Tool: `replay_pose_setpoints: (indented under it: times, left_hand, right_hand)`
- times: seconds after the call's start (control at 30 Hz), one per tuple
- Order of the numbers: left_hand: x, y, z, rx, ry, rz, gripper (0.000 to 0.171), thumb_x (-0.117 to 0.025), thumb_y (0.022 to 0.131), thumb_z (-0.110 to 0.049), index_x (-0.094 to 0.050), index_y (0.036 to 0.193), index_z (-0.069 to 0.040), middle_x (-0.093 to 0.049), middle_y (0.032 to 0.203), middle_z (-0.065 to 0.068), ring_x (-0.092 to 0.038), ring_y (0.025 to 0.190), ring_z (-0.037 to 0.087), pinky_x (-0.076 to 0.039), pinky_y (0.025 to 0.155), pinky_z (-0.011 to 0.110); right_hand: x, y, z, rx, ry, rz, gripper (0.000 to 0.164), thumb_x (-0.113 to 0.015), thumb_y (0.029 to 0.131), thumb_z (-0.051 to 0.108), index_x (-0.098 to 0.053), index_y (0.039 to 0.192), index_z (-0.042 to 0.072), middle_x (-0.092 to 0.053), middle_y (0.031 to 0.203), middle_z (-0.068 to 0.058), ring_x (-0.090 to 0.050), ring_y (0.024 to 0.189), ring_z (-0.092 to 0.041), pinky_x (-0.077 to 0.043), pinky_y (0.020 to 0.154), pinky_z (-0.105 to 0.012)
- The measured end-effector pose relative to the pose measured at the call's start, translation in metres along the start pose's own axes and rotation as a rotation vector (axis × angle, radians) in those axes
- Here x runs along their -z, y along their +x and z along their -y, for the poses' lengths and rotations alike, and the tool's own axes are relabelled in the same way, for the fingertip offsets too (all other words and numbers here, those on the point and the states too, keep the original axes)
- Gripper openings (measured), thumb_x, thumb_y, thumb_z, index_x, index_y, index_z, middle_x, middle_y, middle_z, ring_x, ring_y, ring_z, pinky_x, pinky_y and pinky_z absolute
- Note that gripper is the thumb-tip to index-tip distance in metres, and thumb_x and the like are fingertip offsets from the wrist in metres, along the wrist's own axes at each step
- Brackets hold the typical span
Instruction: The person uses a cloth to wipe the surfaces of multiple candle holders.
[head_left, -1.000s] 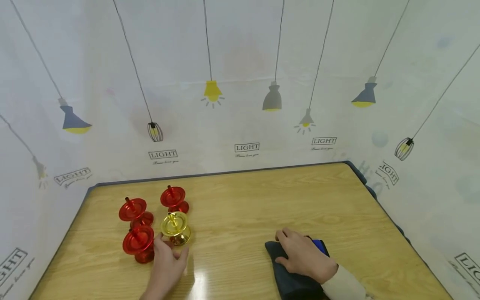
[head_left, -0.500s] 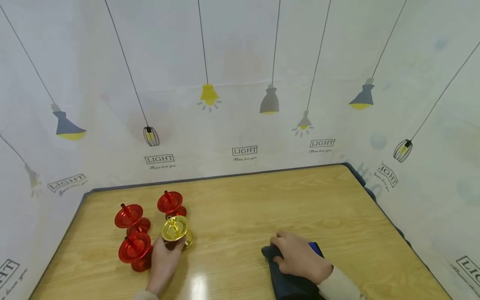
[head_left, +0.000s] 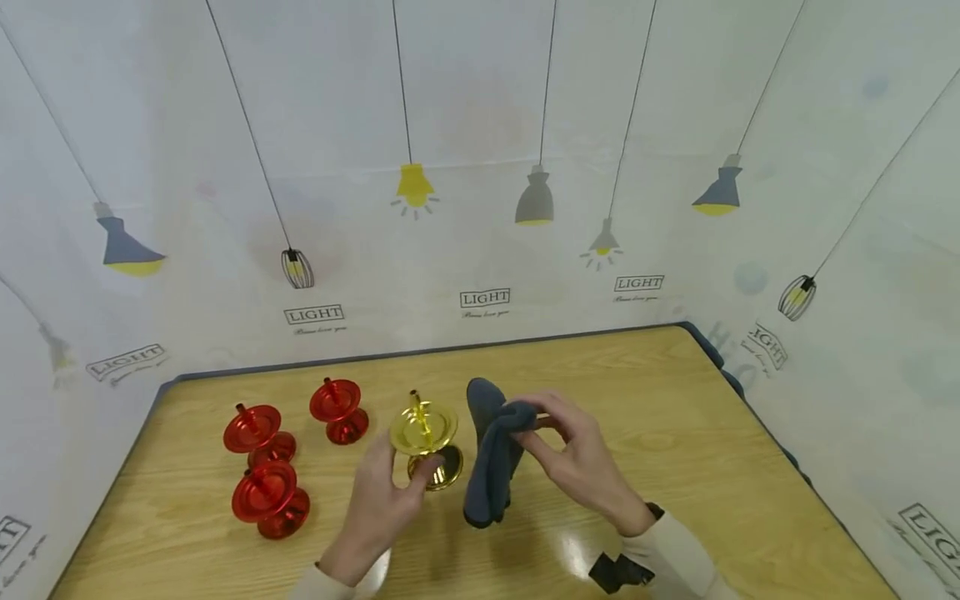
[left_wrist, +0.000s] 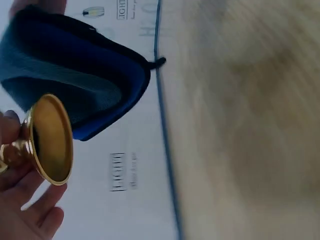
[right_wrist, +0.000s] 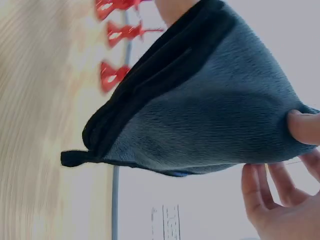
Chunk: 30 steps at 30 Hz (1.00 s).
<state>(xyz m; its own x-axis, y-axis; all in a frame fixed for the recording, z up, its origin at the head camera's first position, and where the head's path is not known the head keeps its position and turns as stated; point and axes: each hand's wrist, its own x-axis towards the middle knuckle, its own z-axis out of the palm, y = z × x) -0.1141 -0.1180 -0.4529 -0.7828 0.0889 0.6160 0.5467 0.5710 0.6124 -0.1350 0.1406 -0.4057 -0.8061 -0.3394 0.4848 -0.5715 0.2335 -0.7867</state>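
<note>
My left hand (head_left: 375, 504) grips a shiny gold candle holder (head_left: 423, 429) by its stem, off the table. It has a wide dish, a short spike on top and a round foot. In the left wrist view the hollow underside of its foot (left_wrist: 54, 137) faces the camera. My right hand (head_left: 581, 458) pinches a folded dark blue-grey cloth (head_left: 487, 471) just right of the candle holder. The right wrist view shows the thumb on one face of the cloth (right_wrist: 215, 120), which has a dark edging and a small hanging loop. Cloth and candle holder look apart in the head view.
Three red candle holders, one at the back (head_left: 335, 402), one at left (head_left: 252, 429) and one in front (head_left: 265, 493), stand on the wooden table (head_left: 637, 375). A white sheet (head_left: 480, 233) printed with lamps surrounds the table's back and sides.
My left hand has taken hold of the gold candle holder and carried it rightward, away from the red ones. My right hand has lifted the cloth off the table and moved it left.
</note>
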Motion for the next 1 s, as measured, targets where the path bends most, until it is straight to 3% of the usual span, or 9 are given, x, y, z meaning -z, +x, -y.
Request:
replay_pose_setpoints:
  times: [0.07,0.17,0.37,0.5,0.63,0.77,0.9,1.0]
  left_hand:
    - [0.001,0.005,-0.006,-0.121,0.050,-0.007,0.044,-0.084,0.079,-0.005,-0.064,0.118,-0.003,-0.069,0.106,0.006,-0.065,0.095,0.019,-0.055,0.079,0.037]
    - [0.005,0.012,-0.015,-0.205,0.068,0.014,0.042,-0.082,0.077,-0.003,-0.064,0.115,-0.006,-0.067,0.102,0.003,-0.060,0.089,0.014,-0.052,0.077,0.033]
    - [0.010,0.016,-0.030,-0.198,0.001,0.054,0.046,-0.085,0.078,-0.006,-0.065,0.119,-0.005,-0.069,0.108,0.003,-0.064,0.097,0.015,-0.054,0.083,0.034]
    - [0.010,0.015,-0.034,-0.227,-0.008,0.050,0.040,-0.085,0.079,-0.010,-0.067,0.115,-0.008,-0.069,0.100,0.000,-0.062,0.087,0.013,-0.051,0.079,0.030]
    - [0.010,0.013,-0.037,-0.290,0.031,0.050,0.032,-0.084,0.083,-0.016,-0.068,0.110,-0.010,-0.066,0.092,-0.004,-0.056,0.079,0.011,-0.048,0.074,0.028]
    - [0.009,0.011,-0.045,-0.358,0.122,0.069,0.034,-0.085,0.079,-0.016,-0.069,0.108,-0.006,-0.066,0.092,0.000,-0.058,0.080,0.015,-0.052,0.075,0.032]
    - [0.007,0.009,-0.053,-0.384,0.232,0.110,0.037,-0.085,0.078,-0.013,-0.071,0.109,-0.001,-0.067,0.095,0.005,-0.062,0.085,0.020,-0.056,0.082,0.038]
    - [0.005,0.007,-0.057,-0.382,0.233,0.129,0.037,-0.086,0.077,-0.012,-0.070,0.109,-0.002,-0.066,0.096,0.004,-0.060,0.085,0.018,-0.056,0.080,0.037]
  right_hand:
    - [-0.002,0.001,0.006,-0.020,0.091,-0.024,0.031,-0.068,0.095,0.001,-0.066,0.125,0.010,-0.067,0.121,-0.010,-0.064,0.112,-0.012,-0.058,0.092,-0.032]
    - [-0.003,0.001,0.014,-0.062,0.186,-0.054,0.030,-0.067,0.095,0.001,-0.066,0.125,0.007,-0.067,0.123,-0.012,-0.066,0.112,-0.012,-0.057,0.094,-0.031]
    - [-0.004,-0.005,0.014,-0.072,0.256,-0.098,0.031,-0.067,0.094,-0.003,-0.065,0.125,0.001,-0.070,0.117,-0.002,-0.070,0.101,-0.013,-0.059,0.084,-0.028]
    - [-0.005,-0.011,0.009,-0.042,0.312,-0.093,0.034,-0.068,0.092,-0.007,-0.063,0.125,-0.002,-0.069,0.120,0.000,-0.070,0.105,-0.013,-0.059,0.088,-0.030]
    - [-0.008,-0.018,0.005,-0.027,0.352,-0.077,0.036,-0.069,0.090,-0.009,-0.062,0.125,-0.005,-0.069,0.122,-0.001,-0.069,0.108,-0.013,-0.059,0.091,-0.032]
    - [-0.011,-0.025,0.007,-0.055,0.330,-0.076,0.040,-0.074,0.088,-0.007,-0.064,0.126,-0.002,-0.070,0.124,-0.004,-0.070,0.108,-0.014,-0.059,0.090,-0.031]
    - [-0.014,-0.029,0.011,-0.079,0.298,-0.098,0.041,-0.076,0.086,-0.003,-0.067,0.125,0.003,-0.071,0.122,-0.008,-0.071,0.106,-0.016,-0.060,0.088,-0.031]
    - [-0.016,-0.030,0.012,-0.079,0.299,-0.130,0.037,-0.077,0.085,-0.004,-0.069,0.121,0.002,-0.073,0.119,-0.005,-0.072,0.104,-0.015,-0.060,0.085,-0.028]
